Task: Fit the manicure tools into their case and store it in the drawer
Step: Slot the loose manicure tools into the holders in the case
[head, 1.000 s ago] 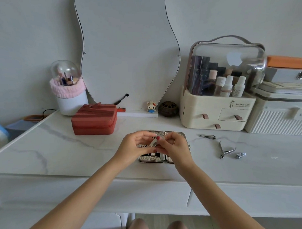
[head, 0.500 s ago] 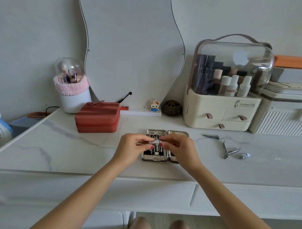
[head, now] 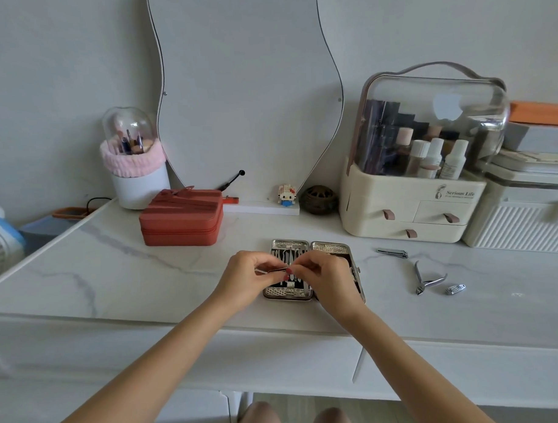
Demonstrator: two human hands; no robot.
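Still over the open silver metal manicure case (head: 331, 248) on the white marble worktop (head: 115, 280), the left hand (head: 247, 280) and right hand (head: 326, 277) pinch a thin silver tool (head: 273, 270), now lower, just above the case.

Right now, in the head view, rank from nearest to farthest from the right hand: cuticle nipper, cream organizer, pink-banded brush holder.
From the right hand:
1. Cuticle nipper, on the counter to its right.
2. Cream organizer, back right.
3. Pink-banded brush holder, far back left.
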